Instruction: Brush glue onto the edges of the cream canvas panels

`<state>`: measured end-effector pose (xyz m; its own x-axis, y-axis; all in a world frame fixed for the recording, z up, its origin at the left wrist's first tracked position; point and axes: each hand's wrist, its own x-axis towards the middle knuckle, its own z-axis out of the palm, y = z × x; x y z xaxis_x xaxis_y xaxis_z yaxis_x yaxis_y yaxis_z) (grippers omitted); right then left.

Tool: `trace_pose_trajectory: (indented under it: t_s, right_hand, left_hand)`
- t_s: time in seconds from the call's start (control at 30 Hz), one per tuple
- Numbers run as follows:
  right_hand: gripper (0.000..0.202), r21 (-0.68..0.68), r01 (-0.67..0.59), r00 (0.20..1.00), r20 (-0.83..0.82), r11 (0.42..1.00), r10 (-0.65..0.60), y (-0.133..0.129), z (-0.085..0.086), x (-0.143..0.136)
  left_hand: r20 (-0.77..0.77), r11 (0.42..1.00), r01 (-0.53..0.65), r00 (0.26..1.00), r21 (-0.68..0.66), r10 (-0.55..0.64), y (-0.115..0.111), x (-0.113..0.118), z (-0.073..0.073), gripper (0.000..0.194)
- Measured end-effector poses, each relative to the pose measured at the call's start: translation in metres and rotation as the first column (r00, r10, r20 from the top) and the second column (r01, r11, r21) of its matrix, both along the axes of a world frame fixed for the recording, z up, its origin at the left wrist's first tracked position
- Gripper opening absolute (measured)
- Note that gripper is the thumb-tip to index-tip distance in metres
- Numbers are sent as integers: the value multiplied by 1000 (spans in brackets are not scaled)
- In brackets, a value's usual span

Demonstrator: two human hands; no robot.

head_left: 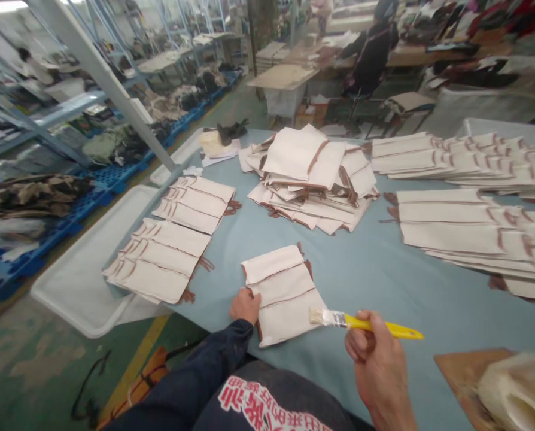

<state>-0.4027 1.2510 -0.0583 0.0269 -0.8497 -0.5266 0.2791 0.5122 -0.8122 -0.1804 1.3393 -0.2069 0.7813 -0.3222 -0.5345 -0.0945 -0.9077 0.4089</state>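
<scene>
A small stack of cream fabric panels [289,293] with brown edging lies on the table in front of me, crossed by two dark seams. My left hand [246,306] is closed at its left edge, fingers curled over the border. In my right hand [377,353] is a paintbrush [370,326] with a yellow handle, gripped between thumb and fingers. Its pale bristles point left, over the right side of the panels; whether they touch the fabric I cannot tell.
A blue-grey cover lies on the table [352,269]. Overlapping cream panels [160,257] line its left edge, a heaped pile [312,173] sits at the back, and more rows [451,224] lie right. A plastic-lined container [514,389] stands at lower right. A person [370,54] sits beyond.
</scene>
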Motion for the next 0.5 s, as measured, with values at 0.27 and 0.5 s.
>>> trace_pose_trajectory:
  t_s: [0.27,0.5]
  right_hand:
    - [34,119,23,997,75,993,-32,-15,-3,-6]
    - [39,191,22,994,98,981,-41,-24,-17,-11]
  left_hand:
    - [-132,977,-89,989,-194,64,-6,13,-11,31]
    - [-335,850,-139,941,-509,-47,18,65,22,26]
